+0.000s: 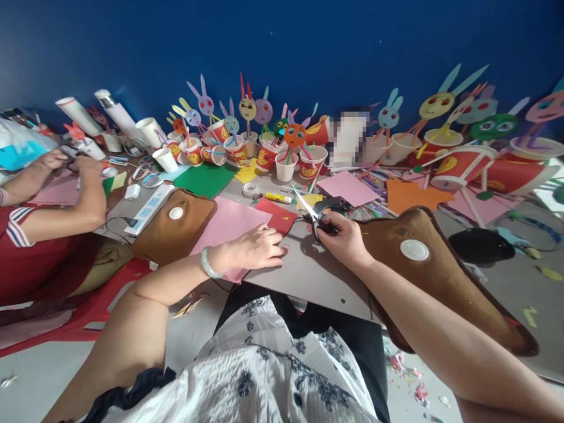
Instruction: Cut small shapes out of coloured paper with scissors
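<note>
My right hand (346, 238) grips a pair of scissors (308, 202), fingers wrapped through the dark handles, blades apart and pointing up and away to the left. On the grey table to its left, my left hand (258, 247) rests with fingers stretched out. Its fingertips touch a small pinkish round bit of paper (286, 249). Under and beside that wrist lies a large pink sheet (229, 226). A red paper square (277, 216) with a small yellow scrap on it is just beyond the left fingers.
Brown cushions (399, 276) flank my arms. A power strip (152, 208), green sheet (205, 181), yellow glue stick (278, 198), tape roll (251, 190) and orange paper (414, 197) lie around. Paper cups with rabbit figures (295, 138) line the wall. At left, a co-worker's hands (86, 167) work.
</note>
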A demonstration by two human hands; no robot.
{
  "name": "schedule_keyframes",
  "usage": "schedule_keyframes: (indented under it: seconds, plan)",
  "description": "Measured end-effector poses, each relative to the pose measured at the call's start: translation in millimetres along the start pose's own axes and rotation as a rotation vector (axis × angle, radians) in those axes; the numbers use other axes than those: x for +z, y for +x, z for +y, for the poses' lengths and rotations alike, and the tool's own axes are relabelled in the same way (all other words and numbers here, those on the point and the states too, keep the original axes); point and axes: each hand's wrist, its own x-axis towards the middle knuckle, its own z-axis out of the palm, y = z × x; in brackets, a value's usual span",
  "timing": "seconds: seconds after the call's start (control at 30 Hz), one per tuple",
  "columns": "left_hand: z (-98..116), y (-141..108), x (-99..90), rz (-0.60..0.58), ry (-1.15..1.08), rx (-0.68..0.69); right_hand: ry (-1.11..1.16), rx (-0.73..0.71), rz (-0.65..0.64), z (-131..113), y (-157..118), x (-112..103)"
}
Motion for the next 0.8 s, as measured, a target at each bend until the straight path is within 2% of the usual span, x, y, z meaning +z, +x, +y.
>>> schedule_keyframes:
  seconds: [0.07, 0.17, 0.3, 0.4, 0.47, 0.53, 0.8]
  plan:
    - [-6, 9, -0.7, 0.006, -0.099, -0.043, 0.02, 0.029, 0.013, 1, 0, 0]
    - [-18, 31, -3.2, 0.099, -0.327, -0.225, 0.1, 0.114, -0.001, 4, 1, 0]
    - [-28, 64, 1.6, 0.198, -0.9, -0.345, 0.256, 0.211, -0.043, 10, 2, 0]
    - [-26, 79, 12.5, 0.273, -1.172, -0.42, 0.27, 0.204, -0.064, 13, 2, 0]
    - [-23, 82, 19.5, 0.339, -1.217, -0.463, 0.272, 0.197, -0.08, 13, 1, -1]
    - [-21, 81, 24.1, 0.347, -1.231, -0.45, 0.272, 0.193, -0.101, 14, 0, -1]
    - [-18, 68, 24.0, 0.3, -1.223, -0.437, 0.294, 0.208, -0.129, 6, -3, -2]
